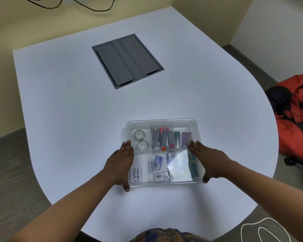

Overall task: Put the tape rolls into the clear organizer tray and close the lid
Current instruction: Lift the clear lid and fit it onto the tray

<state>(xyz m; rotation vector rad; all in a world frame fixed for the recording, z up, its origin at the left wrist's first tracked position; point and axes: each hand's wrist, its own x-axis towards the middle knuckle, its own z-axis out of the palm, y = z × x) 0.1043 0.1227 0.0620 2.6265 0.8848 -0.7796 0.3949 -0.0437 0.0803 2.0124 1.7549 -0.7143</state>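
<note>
— Where are the tape rolls?

— In the tray, far-left compartment. Two clear rolls, one behind the other, lying flat.

— And the lid?

— It looks to be on. There's a clear sheet over the top catching a bright glare near the right front. I can't tell whether it's snapped shut.

— What are the hands doing?

— The left hand lies flat along the tray's left edge, fingers straight and together, thumb down by the near corner. The right hand mirrors it on the right edge, fingers stretched out, thumb hanging over the near-right corner. Neither one is curled around anything; both just press against the tray's sides and top.

— What else is in there?

— Pens and clips in the middle, batteries at the near left, small cards in the middle front.

— And the tray itself?

— Near the front edge of the white table, right before the person. A grey hatch is set in the tabletop well beyond it. A red bag sits on the floor to the right.
</note>
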